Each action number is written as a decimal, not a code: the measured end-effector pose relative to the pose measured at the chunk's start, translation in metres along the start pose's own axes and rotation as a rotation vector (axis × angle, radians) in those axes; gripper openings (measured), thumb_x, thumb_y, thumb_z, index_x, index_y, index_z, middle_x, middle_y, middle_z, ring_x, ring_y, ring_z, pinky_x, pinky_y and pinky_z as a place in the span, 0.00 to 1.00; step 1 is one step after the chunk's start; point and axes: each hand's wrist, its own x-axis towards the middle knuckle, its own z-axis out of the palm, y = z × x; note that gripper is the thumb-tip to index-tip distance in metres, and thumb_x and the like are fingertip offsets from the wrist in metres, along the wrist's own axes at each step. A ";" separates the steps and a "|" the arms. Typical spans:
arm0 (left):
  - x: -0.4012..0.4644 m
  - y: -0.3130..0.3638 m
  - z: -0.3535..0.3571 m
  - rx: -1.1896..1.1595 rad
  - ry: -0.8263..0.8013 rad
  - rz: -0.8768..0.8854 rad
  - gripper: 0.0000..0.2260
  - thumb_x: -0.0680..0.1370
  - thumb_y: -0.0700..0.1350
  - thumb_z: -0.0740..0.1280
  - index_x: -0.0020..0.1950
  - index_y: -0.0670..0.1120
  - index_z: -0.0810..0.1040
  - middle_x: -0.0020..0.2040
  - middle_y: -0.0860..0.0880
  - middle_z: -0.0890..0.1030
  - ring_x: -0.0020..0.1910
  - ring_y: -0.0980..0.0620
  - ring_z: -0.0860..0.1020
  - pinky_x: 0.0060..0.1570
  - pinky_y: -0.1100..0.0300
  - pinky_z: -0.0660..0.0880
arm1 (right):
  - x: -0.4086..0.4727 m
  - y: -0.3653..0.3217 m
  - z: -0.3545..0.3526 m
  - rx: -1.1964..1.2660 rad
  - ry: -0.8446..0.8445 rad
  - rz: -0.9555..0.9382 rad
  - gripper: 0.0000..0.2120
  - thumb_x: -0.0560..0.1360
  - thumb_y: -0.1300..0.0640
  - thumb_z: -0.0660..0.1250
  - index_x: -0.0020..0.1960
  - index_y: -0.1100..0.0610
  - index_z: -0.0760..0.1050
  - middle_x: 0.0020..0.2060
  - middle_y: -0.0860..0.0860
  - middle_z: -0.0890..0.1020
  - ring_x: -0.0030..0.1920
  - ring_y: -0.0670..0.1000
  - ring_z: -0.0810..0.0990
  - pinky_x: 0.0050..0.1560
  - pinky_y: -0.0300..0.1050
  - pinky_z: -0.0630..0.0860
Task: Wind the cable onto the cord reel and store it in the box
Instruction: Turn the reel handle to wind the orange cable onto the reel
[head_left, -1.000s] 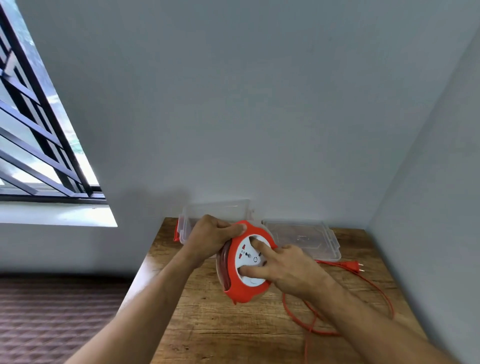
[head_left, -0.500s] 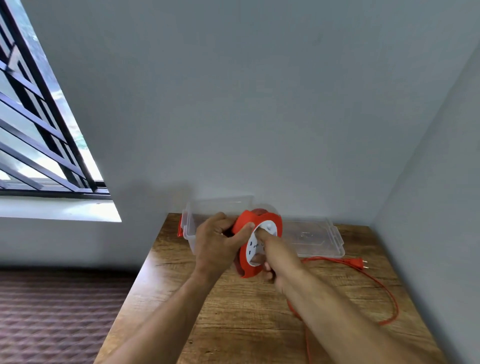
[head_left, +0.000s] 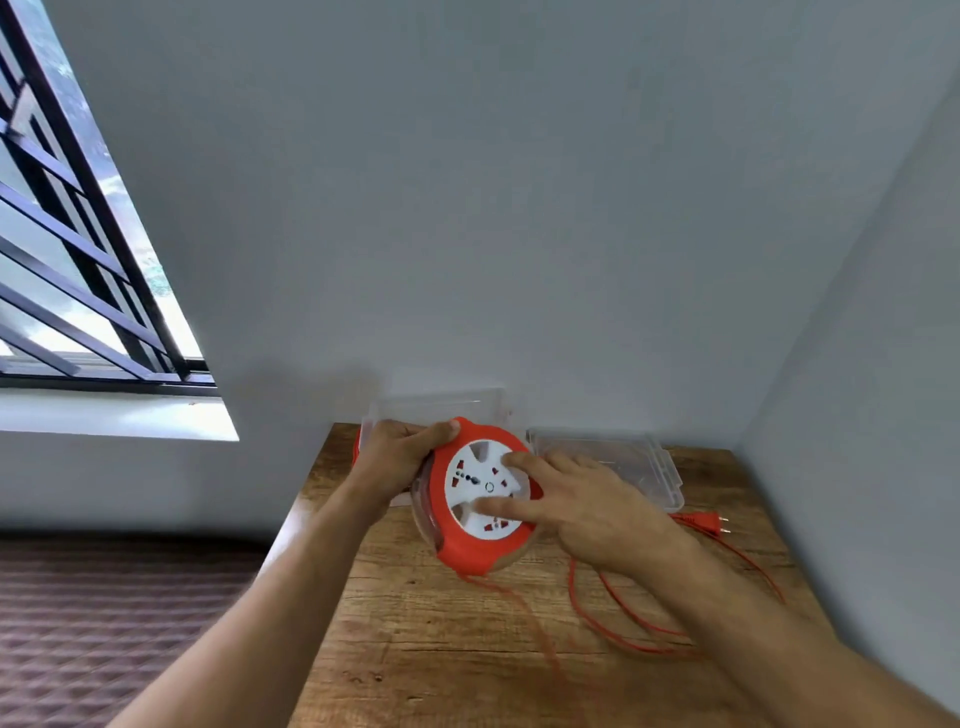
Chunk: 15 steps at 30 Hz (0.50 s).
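Winding step: left hand (head_left: 397, 457) grips round orange-and-white plastic cord reel (head_left: 480, 493); right hand (head_left: 587, 506), fingers spread, turns its face; next, more turns to draw in the loose orange cable (head_left: 623, 618)

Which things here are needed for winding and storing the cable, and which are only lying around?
For the job:
- reel, gripped by the left hand, right hand fingers on its white face
- cable, still loose on the table, with its plug
- box
- lid

Not part of it:
- window
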 end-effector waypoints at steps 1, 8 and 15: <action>0.002 0.002 0.000 0.075 -0.032 -0.008 0.16 0.78 0.50 0.73 0.41 0.37 0.88 0.38 0.40 0.88 0.35 0.46 0.86 0.41 0.56 0.82 | 0.000 0.003 0.003 -0.060 0.014 -0.081 0.29 0.82 0.56 0.57 0.76 0.34 0.55 0.77 0.56 0.61 0.66 0.59 0.70 0.59 0.56 0.73; 0.007 0.010 0.013 0.306 -0.184 0.005 0.15 0.77 0.53 0.74 0.45 0.40 0.89 0.40 0.45 0.90 0.41 0.49 0.89 0.46 0.58 0.85 | 0.012 0.008 0.016 -0.208 -0.012 -0.250 0.31 0.78 0.50 0.69 0.76 0.40 0.57 0.65 0.63 0.72 0.45 0.61 0.82 0.40 0.53 0.81; 0.011 0.011 0.016 0.242 -0.005 0.093 0.17 0.77 0.54 0.74 0.40 0.40 0.89 0.37 0.42 0.88 0.37 0.47 0.88 0.44 0.58 0.85 | 0.022 0.013 0.023 -0.241 0.239 -0.107 0.30 0.68 0.44 0.77 0.67 0.40 0.70 0.55 0.59 0.82 0.29 0.55 0.81 0.21 0.43 0.73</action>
